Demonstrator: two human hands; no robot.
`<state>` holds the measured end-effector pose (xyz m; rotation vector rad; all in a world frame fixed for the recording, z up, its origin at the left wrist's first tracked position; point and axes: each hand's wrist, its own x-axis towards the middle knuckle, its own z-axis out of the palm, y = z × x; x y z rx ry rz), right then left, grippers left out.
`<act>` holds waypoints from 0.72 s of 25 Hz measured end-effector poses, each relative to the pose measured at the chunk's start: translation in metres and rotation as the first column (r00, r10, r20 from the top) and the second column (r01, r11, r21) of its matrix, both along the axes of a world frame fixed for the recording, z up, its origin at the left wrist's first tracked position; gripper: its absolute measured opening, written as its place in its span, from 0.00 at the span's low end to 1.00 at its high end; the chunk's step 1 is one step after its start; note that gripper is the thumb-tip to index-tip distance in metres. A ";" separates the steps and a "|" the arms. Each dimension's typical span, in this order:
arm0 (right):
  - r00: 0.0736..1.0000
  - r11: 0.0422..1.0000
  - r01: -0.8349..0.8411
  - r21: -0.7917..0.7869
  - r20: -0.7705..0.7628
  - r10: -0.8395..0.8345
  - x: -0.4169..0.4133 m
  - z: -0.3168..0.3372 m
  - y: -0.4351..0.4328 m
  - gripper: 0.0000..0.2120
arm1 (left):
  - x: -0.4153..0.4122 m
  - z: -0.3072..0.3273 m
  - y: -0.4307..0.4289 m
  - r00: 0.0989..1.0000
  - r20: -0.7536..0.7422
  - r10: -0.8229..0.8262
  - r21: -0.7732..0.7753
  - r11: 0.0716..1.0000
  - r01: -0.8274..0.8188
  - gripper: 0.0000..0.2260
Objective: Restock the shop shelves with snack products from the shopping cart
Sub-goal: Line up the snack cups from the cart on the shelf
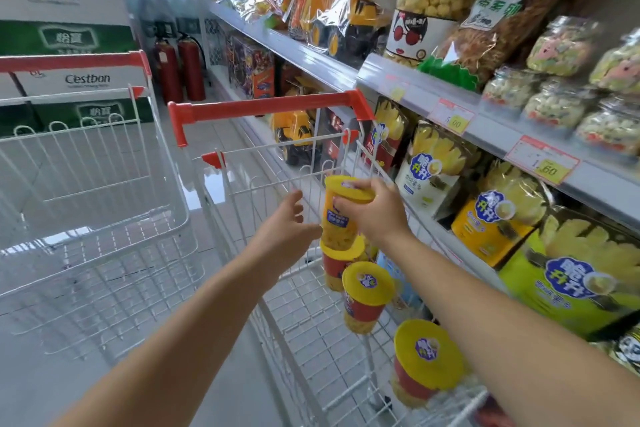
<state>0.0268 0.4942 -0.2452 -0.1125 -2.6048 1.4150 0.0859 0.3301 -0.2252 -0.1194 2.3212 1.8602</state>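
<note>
Over the wire basket of the shopping cart (263, 109), the right hand (375, 215) is gripping a yellow-lidded snack cup (337, 222) from above. Its fingers are curling round the lid and upper rim while the cup is hanging nearly upright beneath the palm. Just to the left of that cup, the left hand (287, 236) is hovering with fingers spread and loose, holding nothing; whether its thumb is touching the cup's side is not clear. Directly below the right hand, three more cups (367, 295) with the same yellow lids are sitting tilted along the basket's right wall. To the right of the right forearm, the shelf (498, 130) is carrying bags of crisps (568, 284).
</note>
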 end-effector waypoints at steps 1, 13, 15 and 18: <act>0.999 0.988 -0.042 -0.149 -0.001 0.042 0.011 0.013 0.005 0.19 | -0.002 0.000 0.000 0.999 0.017 -0.046 -0.008 0.999 0.046 0.38; 0.690 0.620 -0.627 0.472 0.707 0.158 0.095 0.027 0.062 0.30 | 0.014 0.009 0.003 0.979 -0.083 -0.186 0.134 0.971 0.196 0.23; 0.576 0.429 -0.755 0.497 0.815 0.069 0.112 0.003 0.064 0.44 | 0.014 0.009 0.004 0.975 -0.079 -0.206 0.126 0.969 0.215 0.24; 0.621 0.076 -0.779 0.622 0.783 -0.031 0.124 -0.022 0.058 0.44 | 0.017 0.009 0.006 0.970 -0.086 -0.226 0.129 0.963 0.236 0.25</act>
